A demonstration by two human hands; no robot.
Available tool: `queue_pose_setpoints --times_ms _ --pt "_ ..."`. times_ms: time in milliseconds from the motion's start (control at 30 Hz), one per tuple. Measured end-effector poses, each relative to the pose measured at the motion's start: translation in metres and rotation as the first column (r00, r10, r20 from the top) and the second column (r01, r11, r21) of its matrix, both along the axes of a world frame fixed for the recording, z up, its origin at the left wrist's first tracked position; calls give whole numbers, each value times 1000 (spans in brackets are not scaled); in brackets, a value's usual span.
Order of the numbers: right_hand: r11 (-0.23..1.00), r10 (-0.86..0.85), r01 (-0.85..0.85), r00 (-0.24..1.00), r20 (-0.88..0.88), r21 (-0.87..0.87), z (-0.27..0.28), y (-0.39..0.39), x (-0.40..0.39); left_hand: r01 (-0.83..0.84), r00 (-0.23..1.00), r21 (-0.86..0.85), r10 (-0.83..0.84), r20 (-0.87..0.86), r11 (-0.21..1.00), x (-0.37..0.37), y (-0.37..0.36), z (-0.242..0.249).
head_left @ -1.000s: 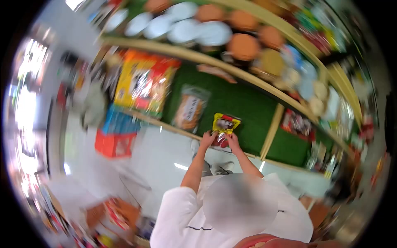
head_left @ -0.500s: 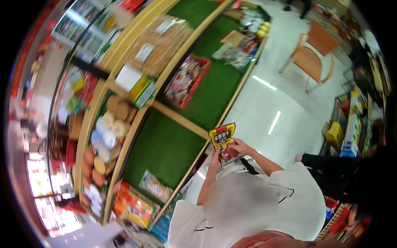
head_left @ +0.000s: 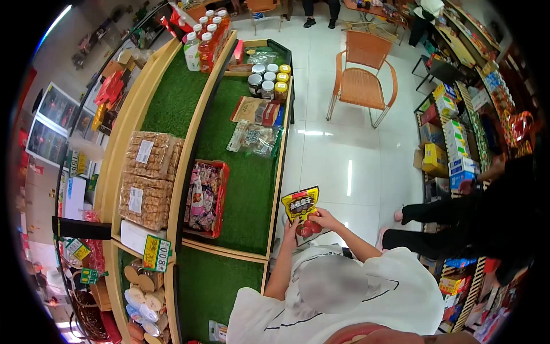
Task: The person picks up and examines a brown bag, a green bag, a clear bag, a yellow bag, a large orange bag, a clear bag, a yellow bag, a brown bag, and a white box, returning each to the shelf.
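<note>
A snack packet [head_left: 301, 207], yellow and black with round red shapes pictured on its lower half, is held upright in front of my chest. My left hand [head_left: 291, 230] is closed on its lower left edge. On the lower right side, my right hand [head_left: 326, 219] grips it with the thumb over the front. Just left of the packet runs the wooden edge of a display stand lined with green turf [head_left: 246, 178]. A red crate [head_left: 219, 200] of small wrapped sweets sits on that turf.
A wicker armchair [head_left: 364, 86] stands ahead on the white tiled floor. Jars [head_left: 268, 86], bagged goods [head_left: 255, 137] and bottles [head_left: 207, 46] fill the stand's far end. A person in dark trousers [head_left: 424, 235] stands close on the right, beside stocked shelves [head_left: 455, 137].
My view has turned, so the stand now runs nearly straight ahead and the chair appears further left. Both hands keep hold of the packet.
</note>
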State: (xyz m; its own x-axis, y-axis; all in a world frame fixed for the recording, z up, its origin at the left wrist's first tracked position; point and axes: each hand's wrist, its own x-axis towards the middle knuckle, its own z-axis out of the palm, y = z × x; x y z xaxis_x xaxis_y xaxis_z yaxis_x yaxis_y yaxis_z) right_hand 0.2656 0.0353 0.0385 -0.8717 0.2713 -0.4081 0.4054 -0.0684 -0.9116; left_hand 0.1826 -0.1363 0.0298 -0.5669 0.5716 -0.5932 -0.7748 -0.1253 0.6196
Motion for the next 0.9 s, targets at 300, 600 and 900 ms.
queue_pose_setpoints --times_ms 300,600,900 --pt "951 179 -181 983 32 250 -9 3 -189 -416 905 173 387 177 893 -134 -12 -14" --pt "853 321 -322 944 74 409 -39 6 -325 -488 870 25 484 95 872 -229 -3 -58" --pt "810 399 -389 914 73 438 -82 38 -407 -326 923 -278 368 115 903 -296 46 -118"
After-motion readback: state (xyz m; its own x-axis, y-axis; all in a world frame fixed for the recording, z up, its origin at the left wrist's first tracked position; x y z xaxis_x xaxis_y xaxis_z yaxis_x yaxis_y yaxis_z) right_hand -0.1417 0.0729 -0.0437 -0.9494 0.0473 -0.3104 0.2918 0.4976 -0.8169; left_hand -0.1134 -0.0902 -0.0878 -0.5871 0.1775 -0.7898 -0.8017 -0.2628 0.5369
